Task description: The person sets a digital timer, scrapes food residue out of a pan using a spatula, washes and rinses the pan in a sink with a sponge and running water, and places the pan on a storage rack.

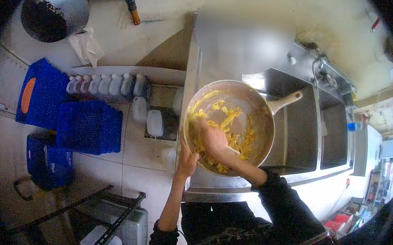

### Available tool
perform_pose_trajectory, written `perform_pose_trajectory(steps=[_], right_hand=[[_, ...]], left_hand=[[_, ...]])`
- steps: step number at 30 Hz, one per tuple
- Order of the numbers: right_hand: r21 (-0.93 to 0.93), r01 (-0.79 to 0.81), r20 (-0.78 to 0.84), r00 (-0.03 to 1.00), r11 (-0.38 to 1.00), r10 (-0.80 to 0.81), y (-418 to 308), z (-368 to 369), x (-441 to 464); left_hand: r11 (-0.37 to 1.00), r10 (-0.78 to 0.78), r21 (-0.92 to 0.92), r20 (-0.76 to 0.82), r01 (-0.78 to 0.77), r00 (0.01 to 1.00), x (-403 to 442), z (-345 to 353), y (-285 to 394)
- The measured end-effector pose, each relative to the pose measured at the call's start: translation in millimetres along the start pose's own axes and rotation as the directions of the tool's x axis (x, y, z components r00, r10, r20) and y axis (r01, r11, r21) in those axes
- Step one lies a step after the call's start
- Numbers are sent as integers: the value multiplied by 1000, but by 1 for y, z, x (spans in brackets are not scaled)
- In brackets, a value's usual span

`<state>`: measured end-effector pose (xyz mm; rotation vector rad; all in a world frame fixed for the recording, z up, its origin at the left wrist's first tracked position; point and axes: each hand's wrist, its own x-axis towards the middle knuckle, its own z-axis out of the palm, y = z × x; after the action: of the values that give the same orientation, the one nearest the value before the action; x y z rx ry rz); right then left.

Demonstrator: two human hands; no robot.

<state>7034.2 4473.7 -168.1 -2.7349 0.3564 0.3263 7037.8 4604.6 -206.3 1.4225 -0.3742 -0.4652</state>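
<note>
A wide, deep pan [263,133] with a pale long handle [288,101] rests on the metal counter at the left of the sinks. Yellow, torn-looking food pieces [230,118] are scattered over its bottom and cling to its wall. At the near left rim, my left hand [188,163] is closed on the pan's edge. My right hand [213,140] reaches down inside the pan, among the yellow pieces, with its fingers curled. A short white piece [233,151] shows beside its wrist; what the fingers hold is blurred and mostly hidden.
Sink basins [297,131] lie to the right, with a tap [319,64] behind. Left on the floor stand several plastic jugs [105,84] and stacked blue crates [90,127]. A black metal rack [117,228] is at lower left, a wok [54,17] at upper left.
</note>
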Motion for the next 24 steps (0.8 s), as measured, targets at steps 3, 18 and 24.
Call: perform_pose_trajectory(steps=[3, 18, 24], right_hand=[[125, 63, 8, 998, 990, -64, -21, -29, -24], [46, -52, -30, 998, 998, 54, -4, -19, 17], [-44, -28, 81, 996, 999, 31, 3, -16, 21]], left_hand=[[1000, 2, 10, -3, -2, 1000, 3, -2, 1], [996, -77, -46, 13, 77, 997, -7, 10, -2], [984, -166, -76, -44, 163, 985, -14, 21, 7]])
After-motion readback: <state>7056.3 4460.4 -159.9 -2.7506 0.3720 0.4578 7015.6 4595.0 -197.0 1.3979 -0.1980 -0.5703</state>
